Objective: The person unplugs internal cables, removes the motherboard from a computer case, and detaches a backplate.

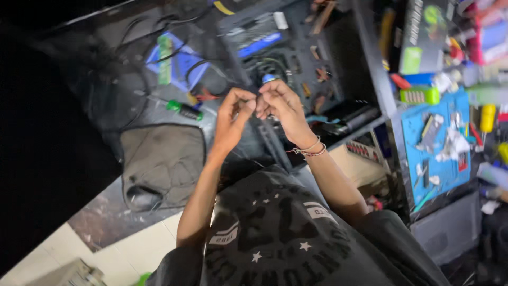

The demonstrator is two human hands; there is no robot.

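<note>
We see both hands raised together above the open computer case (pixel 296 69): the left hand (pixel 233 114) and right hand (pixel 280 103) meet fingertip to fingertip, pinching something too small to identify (a blue-tipped object (pixel 269 78) sits just beyond the right hand).

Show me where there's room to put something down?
Free: the grey cloth below the green-handled screwdriver, and the pale floor tiles beside it. Crowded: the open computer case behind both hands, and the blue mat covered in small tools.
</note>
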